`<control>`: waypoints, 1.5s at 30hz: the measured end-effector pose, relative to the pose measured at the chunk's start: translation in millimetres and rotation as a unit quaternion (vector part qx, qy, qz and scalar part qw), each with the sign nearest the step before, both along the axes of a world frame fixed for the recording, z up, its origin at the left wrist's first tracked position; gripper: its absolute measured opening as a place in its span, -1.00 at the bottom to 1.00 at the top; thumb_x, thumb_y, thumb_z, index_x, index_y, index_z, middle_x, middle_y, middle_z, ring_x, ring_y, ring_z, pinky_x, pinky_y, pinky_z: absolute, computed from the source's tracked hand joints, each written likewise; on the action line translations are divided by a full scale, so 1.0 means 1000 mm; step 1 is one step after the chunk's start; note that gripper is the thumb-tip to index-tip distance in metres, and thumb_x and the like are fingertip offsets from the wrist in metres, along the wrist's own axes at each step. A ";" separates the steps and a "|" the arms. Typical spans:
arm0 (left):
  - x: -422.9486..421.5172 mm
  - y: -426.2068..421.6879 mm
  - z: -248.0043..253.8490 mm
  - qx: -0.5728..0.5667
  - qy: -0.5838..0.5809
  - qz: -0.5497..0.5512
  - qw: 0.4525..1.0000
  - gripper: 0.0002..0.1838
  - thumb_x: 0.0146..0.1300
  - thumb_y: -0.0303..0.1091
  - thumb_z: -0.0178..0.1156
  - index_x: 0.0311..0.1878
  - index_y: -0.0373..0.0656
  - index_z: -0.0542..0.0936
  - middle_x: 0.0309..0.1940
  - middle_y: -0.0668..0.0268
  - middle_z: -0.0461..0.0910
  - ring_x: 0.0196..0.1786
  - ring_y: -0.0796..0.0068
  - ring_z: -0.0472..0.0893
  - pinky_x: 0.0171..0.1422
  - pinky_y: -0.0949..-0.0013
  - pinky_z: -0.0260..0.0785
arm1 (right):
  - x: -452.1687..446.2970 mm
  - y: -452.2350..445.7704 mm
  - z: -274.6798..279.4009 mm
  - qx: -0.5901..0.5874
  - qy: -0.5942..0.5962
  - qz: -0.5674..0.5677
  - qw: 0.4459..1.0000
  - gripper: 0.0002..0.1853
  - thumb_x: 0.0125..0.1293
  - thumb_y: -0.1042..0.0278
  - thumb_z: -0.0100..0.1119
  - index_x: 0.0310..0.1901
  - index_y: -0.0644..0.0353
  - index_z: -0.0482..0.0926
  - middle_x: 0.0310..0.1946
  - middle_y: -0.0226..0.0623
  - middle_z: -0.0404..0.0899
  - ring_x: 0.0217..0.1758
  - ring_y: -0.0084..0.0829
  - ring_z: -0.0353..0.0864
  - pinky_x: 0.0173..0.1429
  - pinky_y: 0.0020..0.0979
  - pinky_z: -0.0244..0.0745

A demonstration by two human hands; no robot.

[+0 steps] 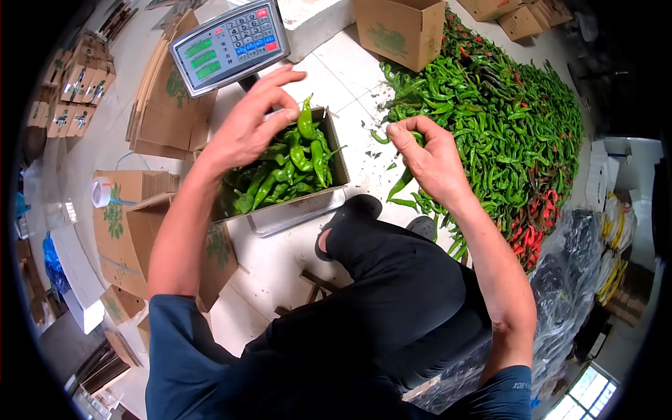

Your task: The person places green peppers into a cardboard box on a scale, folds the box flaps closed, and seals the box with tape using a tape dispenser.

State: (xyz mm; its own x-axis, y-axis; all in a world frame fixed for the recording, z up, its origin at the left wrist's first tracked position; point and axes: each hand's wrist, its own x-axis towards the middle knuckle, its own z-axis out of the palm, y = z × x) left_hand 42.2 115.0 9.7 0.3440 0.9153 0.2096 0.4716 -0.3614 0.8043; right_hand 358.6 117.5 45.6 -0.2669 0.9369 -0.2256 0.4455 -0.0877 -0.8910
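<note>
My left hand [255,119] is over a cardboard box of green chili peppers [280,178], its fingers spread apart. Just past its thumb tip, a bright green chili pepper [306,120] stands up on top of the others. The box sits on the metal platform [297,213] of a scale, and its display panel [227,45] is lit at the top left. My right hand [434,157] is curled in a pinch at the left edge of a big pepper heap [490,119]. A green chili pepper [379,136] shows at its fingertips; the fingers partly hide the grip.
Red peppers [535,224] lie at the heap's near right side, beside clear plastic sheeting [570,259]. An open carton [399,31] stands behind the heap, near a white foam box [318,28]. Flattened cartons [164,91] and a tape roll [101,192] are on the left.
</note>
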 end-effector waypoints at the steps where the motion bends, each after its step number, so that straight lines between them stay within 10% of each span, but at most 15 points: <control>1: -0.008 -0.008 0.010 0.000 -0.029 0.022 0.999 -0.90 0.46 -0.40 0.17 -0.17 -0.22 0.57 0.48 0.14 0.43 0.63 0.14 0.24 0.63 0.13 0.10 | -0.006 0.001 -0.001 0.031 -0.002 0.006 1.000 -0.56 0.45 0.02 0.37 -0.08 0.34 0.64 -0.39 -0.34 0.63 -0.26 -0.54 0.55 -0.11 -0.39 0.52; 6: -0.071 -0.055 0.018 0.011 -0.016 0.217 0.976 -0.90 0.53 -0.43 0.13 -0.14 -0.22 0.57 0.38 0.16 0.51 0.30 0.42 0.50 0.42 0.30 0.30 | -0.036 0.001 0.004 0.094 -0.061 0.067 0.991 -0.57 0.33 0.14 0.45 0.04 0.32 0.64 -0.25 -0.07 0.69 -0.27 -0.24 0.68 -0.09 -0.24 0.58; 10: -0.114 -0.094 0.002 0.094 0.180 0.316 0.927 -0.83 0.52 -0.37 0.18 -0.08 -0.31 0.56 0.08 0.11 0.65 -0.07 0.19 0.63 0.09 0.22 0.46 | -0.065 0.000 -0.013 0.306 -0.095 0.121 0.940 -0.61 0.28 0.18 0.47 0.00 0.27 0.65 -0.15 -0.04 0.64 -0.17 0.00 0.68 -0.03 -0.12 0.59; 17: -0.137 -0.122 -0.026 0.029 0.343 0.309 0.887 -0.59 0.45 -0.09 0.29 -0.26 -0.34 0.66 -0.25 0.07 0.62 -0.15 0.00 0.58 0.00 0.13 0.44 | -0.072 -0.015 -0.036 0.254 -0.223 0.288 0.896 -0.62 0.41 0.02 0.31 0.01 0.15 0.58 -0.13 -0.10 0.58 -0.14 0.04 0.69 -0.10 -0.02 0.64; 23: -0.114 -0.111 -0.017 0.026 0.189 0.427 0.884 -0.81 0.40 -0.30 0.34 -0.19 -0.25 0.74 -0.23 0.17 0.69 -0.23 0.21 0.66 -0.07 0.20 0.52 | -0.060 -0.008 -0.030 0.213 -0.196 0.183 0.940 -0.78 0.39 0.22 0.28 -0.18 0.23 0.65 -0.27 -0.05 0.68 -0.19 0.06 0.70 -0.09 -0.02 0.62; 28: -0.066 -0.088 0.011 0.080 0.085 0.308 0.944 -0.82 0.31 -0.35 0.39 -0.15 -0.27 0.75 -0.27 0.16 0.74 -0.25 0.29 0.70 -0.09 0.27 0.55 | -0.051 -0.007 -0.027 0.157 -0.184 0.323 0.915 -0.79 0.33 0.32 0.30 -0.10 0.26 0.67 -0.18 0.00 0.66 -0.09 0.06 0.67 0.07 -0.05 0.58; 32: -0.021 -0.060 0.018 0.106 0.208 0.051 0.971 -0.47 0.23 -0.43 0.36 0.30 -0.17 0.58 0.34 0.05 0.52 0.42 -0.02 0.47 0.48 0.02 0.32 | -0.066 -0.014 -0.018 0.099 -0.137 0.340 0.925 -0.75 0.27 0.37 0.36 -0.06 0.28 0.68 -0.14 0.01 0.62 -0.06 0.06 0.66 0.14 -0.05 0.57; 36: 0.012 -0.020 -0.001 0.147 0.277 -0.103 0.944 -0.41 0.12 -0.59 0.25 0.30 -0.12 0.59 0.48 0.15 0.42 0.59 0.04 0.30 0.58 -0.02 0.20 | -0.072 -0.023 -0.026 0.192 -0.289 0.365 0.864 -0.82 0.27 0.43 0.23 -0.13 0.28 0.59 -0.14 0.04 0.60 -0.06 0.07 0.69 0.05 -0.01 0.63; 45: 0.035 0.017 -0.024 0.263 0.350 -0.106 0.893 -0.65 0.20 -0.34 0.21 0.06 -0.12 0.66 0.36 0.16 0.53 0.52 0.14 0.41 0.53 0.03 0.26 | -0.066 -0.020 -0.044 0.227 -0.291 0.376 0.850 -0.88 0.24 0.43 0.18 -0.21 0.21 0.58 -0.26 -0.11 0.59 -0.26 0.00 0.70 -0.16 -0.02 0.65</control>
